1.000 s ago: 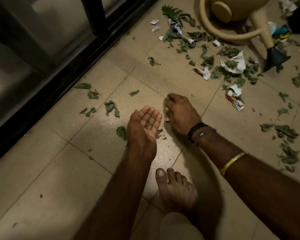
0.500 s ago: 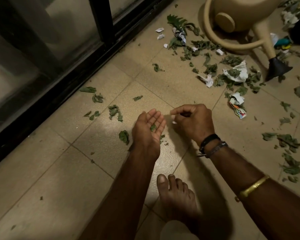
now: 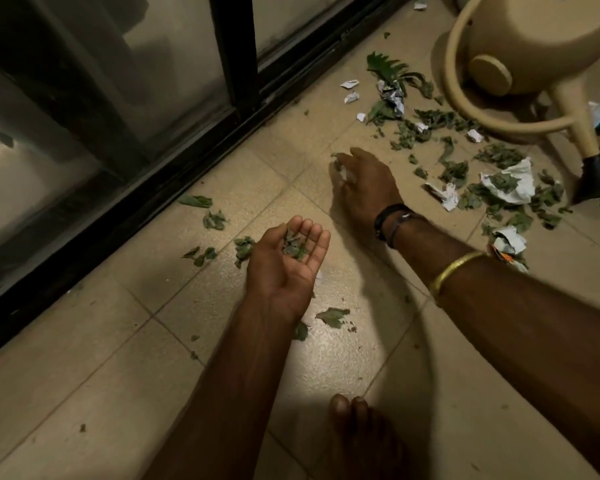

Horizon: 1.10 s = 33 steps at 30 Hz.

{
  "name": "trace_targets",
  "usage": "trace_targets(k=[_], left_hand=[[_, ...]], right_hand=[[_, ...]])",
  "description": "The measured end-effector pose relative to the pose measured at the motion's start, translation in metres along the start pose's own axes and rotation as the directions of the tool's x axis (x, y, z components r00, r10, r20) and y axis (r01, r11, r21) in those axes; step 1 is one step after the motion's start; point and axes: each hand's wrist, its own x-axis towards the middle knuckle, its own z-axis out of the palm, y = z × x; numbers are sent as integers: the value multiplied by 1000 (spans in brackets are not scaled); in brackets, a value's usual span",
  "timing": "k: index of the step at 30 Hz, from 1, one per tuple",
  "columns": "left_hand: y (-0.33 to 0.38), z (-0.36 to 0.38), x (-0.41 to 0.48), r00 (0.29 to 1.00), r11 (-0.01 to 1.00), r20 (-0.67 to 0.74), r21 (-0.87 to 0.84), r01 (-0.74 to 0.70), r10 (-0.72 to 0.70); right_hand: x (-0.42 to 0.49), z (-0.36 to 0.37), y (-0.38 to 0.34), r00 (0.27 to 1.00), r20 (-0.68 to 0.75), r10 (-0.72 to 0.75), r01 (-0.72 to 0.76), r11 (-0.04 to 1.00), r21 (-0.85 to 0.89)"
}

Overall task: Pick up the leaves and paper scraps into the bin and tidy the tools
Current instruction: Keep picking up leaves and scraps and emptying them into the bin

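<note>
My left hand (image 3: 286, 268) is held palm up above the tiled floor, fingers relaxed, with a small heap of green leaf bits (image 3: 293, 247) lying in it. Farther out, my right hand (image 3: 366, 183) reaches palm down to the floor. Its fingertips curl round a small leaf scrap (image 3: 336, 161). Loose leaves (image 3: 332, 316) lie by my left wrist, and more leaves (image 3: 214, 220) lie toward the door. A dense scatter of leaves (image 3: 458, 171) and crumpled paper scraps (image 3: 511, 183) covers the floor to the right. No bin is in view.
A beige watering can (image 3: 534, 46) stands at the top right, its black nozzle (image 3: 598, 180) resting among the litter. A black-framed sliding glass door (image 3: 174, 188) runs along the left. My bare foot (image 3: 361, 438) is at the bottom.
My right hand left the spot beside my left palm and reached out to a leaf farther along the floor. More leaf bits now lie in my left palm.
</note>
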Motion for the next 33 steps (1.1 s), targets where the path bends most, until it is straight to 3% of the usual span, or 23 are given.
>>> trace_targets(k=[2, 4, 7, 15, 17, 20, 23, 27, 31, 33], left_hand=[[5, -4, -1, 1000, 1000, -7, -11, -10, 10], [13, -11, -1, 999, 999, -28, -26, -43, 42], [19, -15, -3, 996, 996, -41, -34, -86, 85], [19, -40, -20, 985, 990, -97, -1, -140, 139], [18, -45, -24, 983, 988, -102, 8, -152, 152], [17, -50, -31, 977, 984, -117, 26, -175, 177], [12, -57, -35, 969, 976, -135, 87, -198, 208], [-5, -55, -44, 979, 973, -77, 152, -173, 186], [-19, -54, -56, 995, 987, -45, 136, -86, 93], [-20, -60, -61, 997, 993, -52, 109, -54, 60]], right_hand=[[12, 12, 4, 994, 95, -47, 66, 977, -204], [6, 23, 1, 991, 104, -89, 115, 953, -282], [-31, 30, -9, 977, 78, -198, 212, 947, -242], [-121, 38, -33, 863, 260, -434, 495, 830, -258], [-129, 36, -29, 880, 266, -394, 461, 844, -276], [-130, 32, -28, 950, 175, -258, 298, 914, -274], [-133, 17, -39, 996, 81, -41, 35, 997, 75], [-166, -2, -78, 989, 100, -105, 68, 946, 318], [-188, 6, -95, 981, 62, -185, 163, 951, 263], [-193, 4, -96, 977, 116, -179, 131, 933, 337]])
